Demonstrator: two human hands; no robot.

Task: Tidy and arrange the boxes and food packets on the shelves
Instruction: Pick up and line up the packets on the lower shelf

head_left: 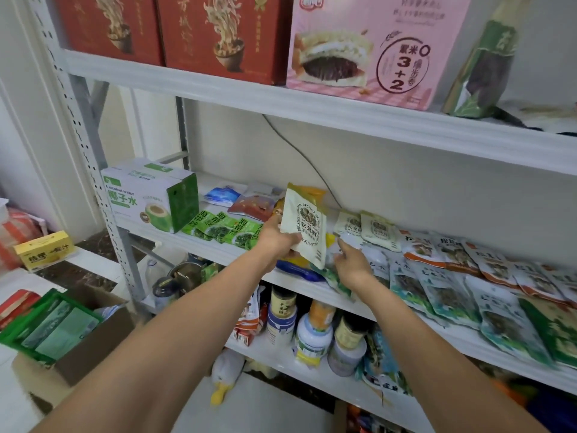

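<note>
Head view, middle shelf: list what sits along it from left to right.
From the left: coconut water box → green seaweed packets → left hand → cream packet it holds → right hand → orange-edged packets.

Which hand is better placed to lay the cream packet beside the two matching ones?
Left, probably. The left hand grips the cream packet, and the matching packets lie just to its right. The right hand reaches among other packets in front.
</note>
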